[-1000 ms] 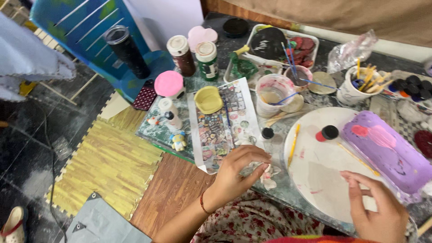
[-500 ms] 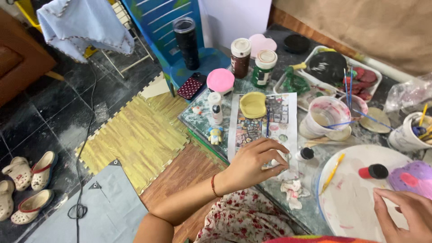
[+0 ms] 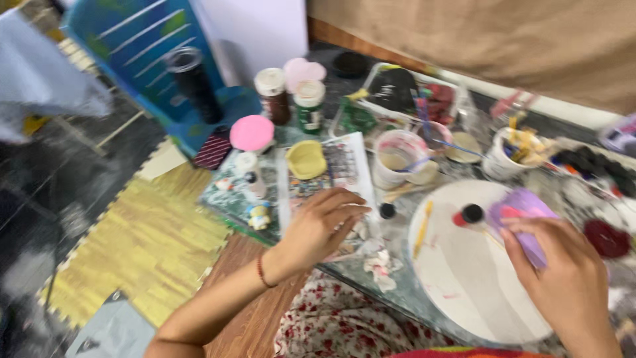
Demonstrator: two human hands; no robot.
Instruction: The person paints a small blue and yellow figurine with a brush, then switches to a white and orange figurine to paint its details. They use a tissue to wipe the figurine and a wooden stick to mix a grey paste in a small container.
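Note:
My left hand [image 3: 321,224] rests palm down on a printed sheet [image 3: 344,166] at the edge of the glass table, fingers bent and slightly apart, with nothing seen in it. Crumpled white tissue [image 3: 381,268] lies just right of it. My right hand [image 3: 563,285] grips the near edge of a purple tray [image 3: 523,209] smeared with pink paint, which lies on a round white plate [image 3: 464,285]. A small black-capped red paint bottle [image 3: 467,215] and a yellow brush [image 3: 422,229] lie on the plate to the left of the tray.
A yellow lid [image 3: 306,159], a pink lid [image 3: 252,132], two jars [image 3: 273,93], a white cup with a brush [image 3: 397,156] and a cup of brushes [image 3: 510,152] crowd the table. A dark tumbler [image 3: 192,83] stands on a blue chair [image 3: 132,40]. A yellow foam mat [image 3: 146,245] covers the floor at left.
My right hand has moved up from the near edge onto the purple tray and gripped it. My left hand stays on the printed sheet. The view has swung back to the right.

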